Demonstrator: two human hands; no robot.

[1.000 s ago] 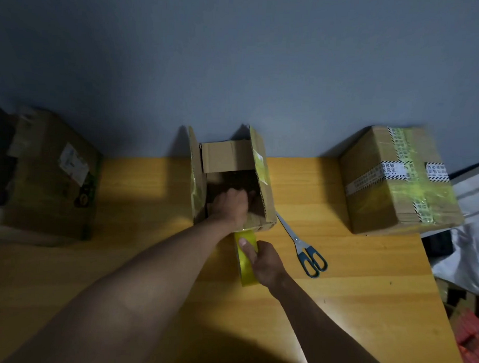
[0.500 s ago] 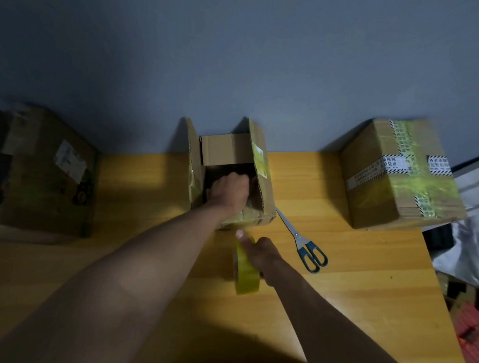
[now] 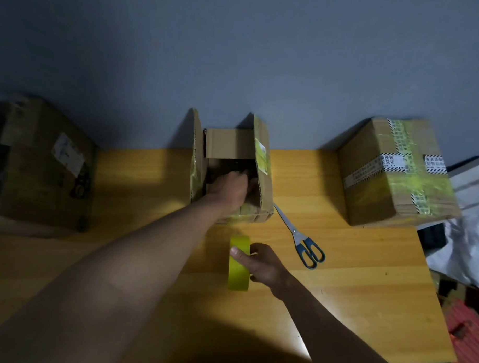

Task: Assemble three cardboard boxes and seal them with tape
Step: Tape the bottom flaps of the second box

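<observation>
An open cardboard box stands at the table's middle back, its side flaps upright. My left hand reaches into its opening and rests on the near inner flap; whether it grips the flap is unclear. My right hand holds a yellow tape roll on edge on the table, in front of the box. A taped box sits at the back right. Another closed box sits at the left.
Scissors with dark handles lie on the wooden table right of the tape roll, blades pointing at the open box. White bags and red items crowd the space beyond the table's right edge. A grey wall rises behind the boxes.
My right hand has drawn the tape roll back from the box's front edge toward me. My left hand has stayed inside the open box.
</observation>
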